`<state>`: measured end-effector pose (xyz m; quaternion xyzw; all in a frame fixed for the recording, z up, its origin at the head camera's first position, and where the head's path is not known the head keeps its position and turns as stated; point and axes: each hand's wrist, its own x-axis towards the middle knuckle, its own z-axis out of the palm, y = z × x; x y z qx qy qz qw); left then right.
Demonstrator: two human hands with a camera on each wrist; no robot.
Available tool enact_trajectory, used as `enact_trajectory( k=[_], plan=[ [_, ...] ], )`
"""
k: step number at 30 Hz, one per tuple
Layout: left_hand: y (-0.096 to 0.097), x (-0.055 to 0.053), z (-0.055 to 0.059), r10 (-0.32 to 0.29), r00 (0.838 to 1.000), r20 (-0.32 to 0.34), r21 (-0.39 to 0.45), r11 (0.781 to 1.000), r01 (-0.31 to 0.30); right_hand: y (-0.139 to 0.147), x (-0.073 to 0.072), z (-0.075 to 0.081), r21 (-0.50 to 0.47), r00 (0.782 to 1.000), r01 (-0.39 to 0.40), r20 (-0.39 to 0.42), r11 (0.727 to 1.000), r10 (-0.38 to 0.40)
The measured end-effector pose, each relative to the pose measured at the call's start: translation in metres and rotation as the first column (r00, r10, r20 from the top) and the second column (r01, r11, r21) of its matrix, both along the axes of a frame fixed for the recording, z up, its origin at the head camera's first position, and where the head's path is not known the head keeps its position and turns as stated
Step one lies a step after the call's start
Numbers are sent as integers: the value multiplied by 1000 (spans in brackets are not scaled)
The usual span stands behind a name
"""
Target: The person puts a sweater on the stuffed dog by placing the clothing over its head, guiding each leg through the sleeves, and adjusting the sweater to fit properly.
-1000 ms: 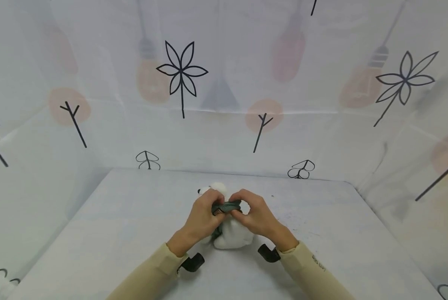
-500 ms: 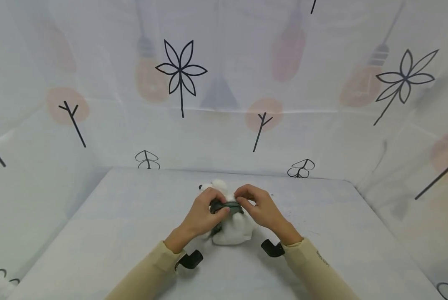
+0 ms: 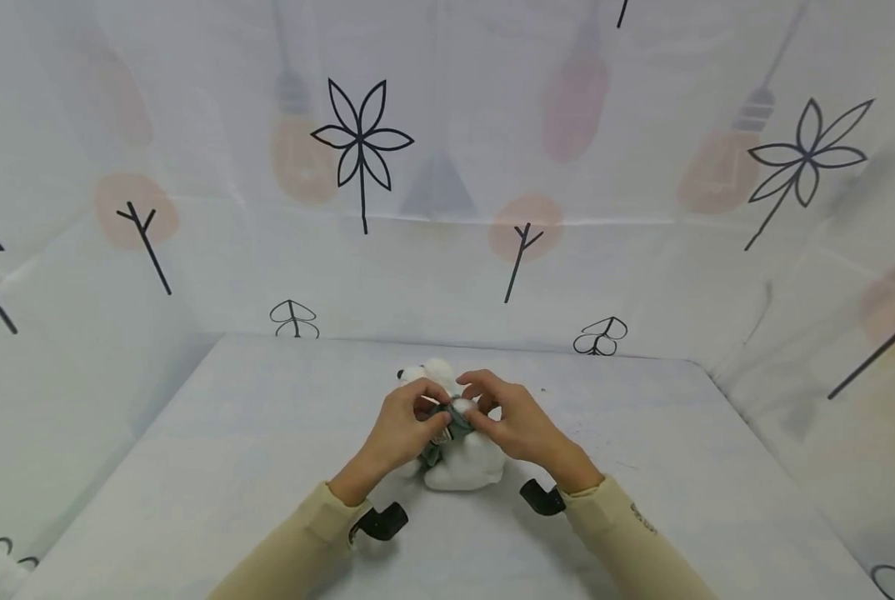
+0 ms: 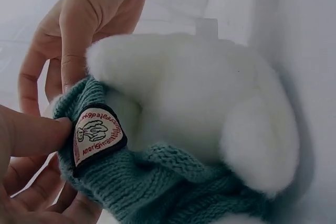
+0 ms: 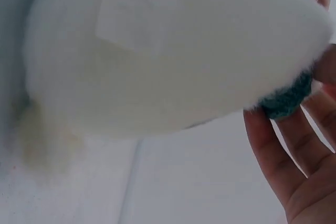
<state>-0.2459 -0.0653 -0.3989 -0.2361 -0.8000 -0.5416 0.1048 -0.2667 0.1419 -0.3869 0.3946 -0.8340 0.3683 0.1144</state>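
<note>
A white plush bear (image 3: pixel 466 467) with a black nose sits on the table between my hands, head turned left. It wears a green knitted sweater (image 4: pixel 136 182) with a cream lettered patch (image 4: pixel 98 132) edged in black. My left hand (image 3: pixel 408 427) pinches the sweater's edge, thumb at the patch. My right hand (image 3: pixel 521 423) curls thumb and fingers at the other side of the knit, beside a white limb (image 4: pixel 113 64). From the right wrist, a bit of teal knit shows between those fingers; the plush body hides the rest.
A white-covered table (image 3: pixel 267 467) lies under the toy. Behind it hangs a pale curtain (image 3: pixel 447 275) printed with flowers and bulbs. A black wrist camera (image 3: pixel 383 522) sits below the left cuff, another (image 3: pixel 542 497) by the right cuff.
The sweater's gathered edge has come down and tilted, baring the patch and a white part inside it. My right fingers loosened, then closed in again at the knit.
</note>
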Motion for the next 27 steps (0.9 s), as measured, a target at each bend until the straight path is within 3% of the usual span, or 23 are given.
enact_trajectory(
  k=[7,14,18,21,25,27],
  plan=[
    [0,-2,-1,31,998,-59,3,1000,-31,-6,1,-2,-61,985,56,-161,997,-66],
    [-4,-4,0,41,985,-166,-26,999,-46,-7,-2,-2,-200,977,32,-198,979,-72],
    [-8,-6,0,70,974,-216,-78,993,-88,-4,-4,0,-271,979,38,-181,962,-90],
    [-11,-8,1,101,972,-212,-88,989,-122,-1,-4,3,-310,986,67,-125,948,-111],
    [-12,-10,0,110,983,-149,-62,991,-121,-3,9,18,-248,990,126,-26,961,-136],
    [-11,-11,-2,103,988,-113,-47,993,-109,-2,9,16,-195,990,136,-8,971,-140]
  ],
)
